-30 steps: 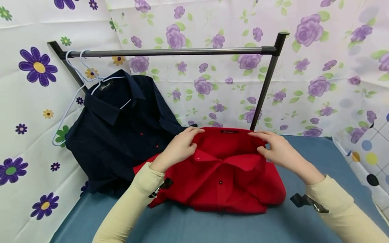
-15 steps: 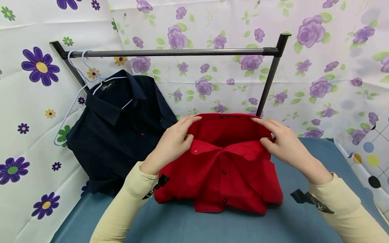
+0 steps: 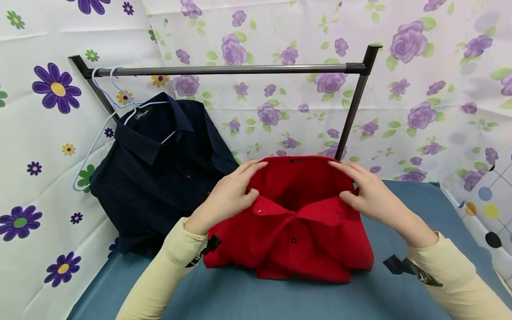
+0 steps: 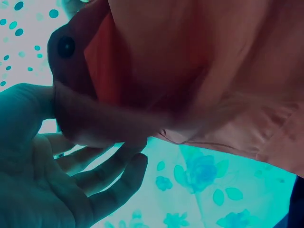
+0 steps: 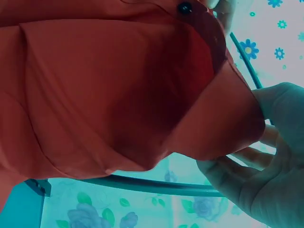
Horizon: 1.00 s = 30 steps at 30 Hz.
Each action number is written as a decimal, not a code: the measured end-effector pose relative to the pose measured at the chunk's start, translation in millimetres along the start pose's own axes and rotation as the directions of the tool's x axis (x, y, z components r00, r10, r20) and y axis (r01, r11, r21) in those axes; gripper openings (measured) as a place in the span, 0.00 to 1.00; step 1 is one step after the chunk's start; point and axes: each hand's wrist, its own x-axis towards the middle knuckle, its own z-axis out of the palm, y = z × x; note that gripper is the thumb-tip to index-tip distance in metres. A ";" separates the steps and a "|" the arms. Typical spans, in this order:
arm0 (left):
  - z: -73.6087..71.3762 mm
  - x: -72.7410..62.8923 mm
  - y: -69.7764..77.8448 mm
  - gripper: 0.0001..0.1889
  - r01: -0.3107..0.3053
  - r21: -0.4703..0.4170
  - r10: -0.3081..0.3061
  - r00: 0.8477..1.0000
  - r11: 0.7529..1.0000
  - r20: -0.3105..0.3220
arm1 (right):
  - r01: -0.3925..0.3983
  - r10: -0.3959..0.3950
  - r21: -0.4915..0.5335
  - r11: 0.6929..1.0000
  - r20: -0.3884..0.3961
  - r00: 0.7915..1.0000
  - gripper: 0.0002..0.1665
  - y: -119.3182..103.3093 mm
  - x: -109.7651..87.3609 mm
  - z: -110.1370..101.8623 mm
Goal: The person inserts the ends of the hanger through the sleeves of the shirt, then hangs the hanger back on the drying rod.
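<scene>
A red button-up shirt (image 3: 316, 240) lies bunched on the blue table, its collar raised and spread between both hands. My left hand (image 3: 230, 191) grips the collar's left side, thumb in front and fingers behind. On the opposite side my right hand (image 3: 374, 193) pinches the collar the same way. The left wrist view has the left hand (image 4: 61, 175) along the edge of the red cloth (image 4: 190, 61), with a dark button above. In the right wrist view the right hand (image 5: 266, 166) holds the folded collar (image 5: 223, 118).
Behind stands a dark metal rack (image 3: 240, 70). Pale blue hangers (image 3: 96, 138) hang at its left end, one inside a navy shirt (image 3: 156, 186) that leans beside the red one. Floral cloth (image 3: 280, 40) covers the walls. The blue table (image 3: 408, 213) extends right.
Both hands raised the red shirt's collar off the table and drew it wider, then lowered it slightly. The red fabric at the left slid rightward, away from the navy shirt.
</scene>
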 end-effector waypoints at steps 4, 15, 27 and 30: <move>3.5 -3.3 0.4 0.35 -0.001 -0.045 0.003 0.999 0.999 0.035 | -0.027 0.026 0.044 0.999 0.009 1.000 0.42 2.2 -0.5 -0.8; 4.3 -6.4 5.4 0.29 -0.083 -0.136 0.080 0.996 0.987 -0.025 | -0.020 0.019 0.069 0.997 0.009 1.000 0.38 -4.9 3.4 -2.1; -35.7 -14.2 -7.8 0.24 -0.035 -0.033 0.030 0.991 0.999 -0.132 | -0.009 0.009 0.067 0.998 0.007 1.000 0.36 -3.2 1.9 -1.3; -56.8 -17.3 -18.6 0.21 -0.010 0.055 0.020 0.982 0.998 -0.190 | 0.002 -0.002 0.071 0.997 0.001 1.000 0.36 0.2 0.0 0.7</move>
